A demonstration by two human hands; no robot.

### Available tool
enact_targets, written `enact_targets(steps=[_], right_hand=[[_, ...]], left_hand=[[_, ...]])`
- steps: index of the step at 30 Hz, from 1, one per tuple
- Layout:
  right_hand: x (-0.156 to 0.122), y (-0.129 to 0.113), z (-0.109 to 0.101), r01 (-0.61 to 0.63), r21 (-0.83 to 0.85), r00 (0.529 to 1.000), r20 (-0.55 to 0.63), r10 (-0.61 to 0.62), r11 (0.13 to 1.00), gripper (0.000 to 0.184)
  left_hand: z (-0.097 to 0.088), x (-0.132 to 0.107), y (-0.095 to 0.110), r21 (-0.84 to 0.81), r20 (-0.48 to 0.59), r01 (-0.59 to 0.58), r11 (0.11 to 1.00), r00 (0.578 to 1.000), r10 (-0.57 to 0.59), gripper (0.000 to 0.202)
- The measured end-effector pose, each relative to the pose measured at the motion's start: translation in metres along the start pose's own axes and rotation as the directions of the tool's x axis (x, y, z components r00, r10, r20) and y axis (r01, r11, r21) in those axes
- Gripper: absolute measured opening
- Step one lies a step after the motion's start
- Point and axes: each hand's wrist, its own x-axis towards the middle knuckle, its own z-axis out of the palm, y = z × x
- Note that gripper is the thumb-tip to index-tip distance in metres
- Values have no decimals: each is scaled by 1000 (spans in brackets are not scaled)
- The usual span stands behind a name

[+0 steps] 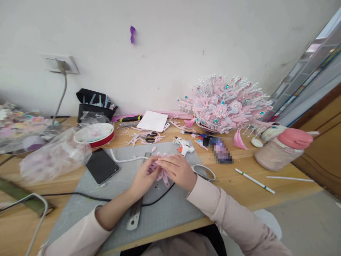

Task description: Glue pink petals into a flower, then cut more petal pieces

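As your left hand (pixel 146 177) and right hand (pixel 178 171) grasp it above the cutting mat (pixel 177 213), nearer the far edge, pink looped-petal flower (pixel 163 174): probably light, soft, easily bent; hold at centre.

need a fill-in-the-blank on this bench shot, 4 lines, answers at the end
1. The left hand and right hand together hold a petalled piece coloured ____.
2. The black flat device lies to the ____ of both hands.
3. The metal ruler lies on a grey ____.
4. Of the two hands, the white-and-orange glue gun is nearer to the ____ one.

Missing words: pink; left; mat; right.
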Motion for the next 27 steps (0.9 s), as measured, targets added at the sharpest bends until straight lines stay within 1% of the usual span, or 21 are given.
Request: enact_targets(steps=[3, 9, 14, 20, 25, 27], right_hand=[[1, 0, 0, -7, -2, 1000, 1, 7, 1000, 28], [0, 1, -1, 12, -9, 998, 54, -12, 1000, 32], [0, 2, 0, 29, 11, 999, 28, -29, 1000, 30], [0, 1, 0, -3, 8, 999, 55, 3, 1000, 30], [0, 2, 1, 22, 19, 1000, 20, -23, 1000, 27], [-1, 3, 2, 25, 20, 999, 26, -25, 999, 27]], left_hand=[[0, 0, -1, 8, 7, 2, 1000, 1000, -2, 19], [1, 0, -5, -23, 9, 6, 1000, 1000, -6, 22], [1, 1, -5, -6, 20, -11, 1000, 1000, 11, 20], [0, 1, -2, 2, 17, 5, 1000, 1000, -5, 21], [0, 1, -3, -18, 36, 3, 1000, 999, -2, 23], [0, 2, -4, -15, 33, 3, 1000, 999, -2, 22]])
